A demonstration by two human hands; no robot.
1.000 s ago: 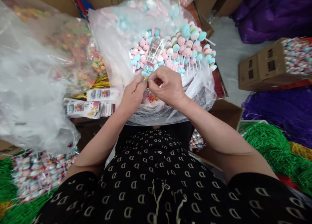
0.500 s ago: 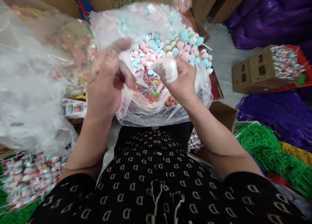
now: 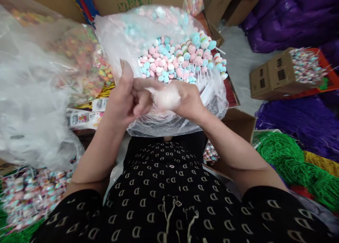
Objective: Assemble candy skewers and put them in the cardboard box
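Note:
My right hand is closed around a small white plastic wrapper, smeared by motion; what it contains does not show. Close by on the left is my left hand, thumb raised and index finger stretched toward the wrapper, the other fingers partly curled. Whether that fingertip touches the wrapper I cannot tell. Just beyond both hands, loose pink, blue and white candies lie on a large clear plastic bag. To their right lie several candy skewers with white sticks.
Bags of fruit-coloured gummies and a crumpled clear bag fill the left side. Wrapped candy bundles lie lower left. On the right are a carton, purple strands and green strands.
My right hand has moved left with the white wrapper, and my left hand has moved slightly right and down. The hands are now close together. Skewer sticks behind my right hand have come into view.

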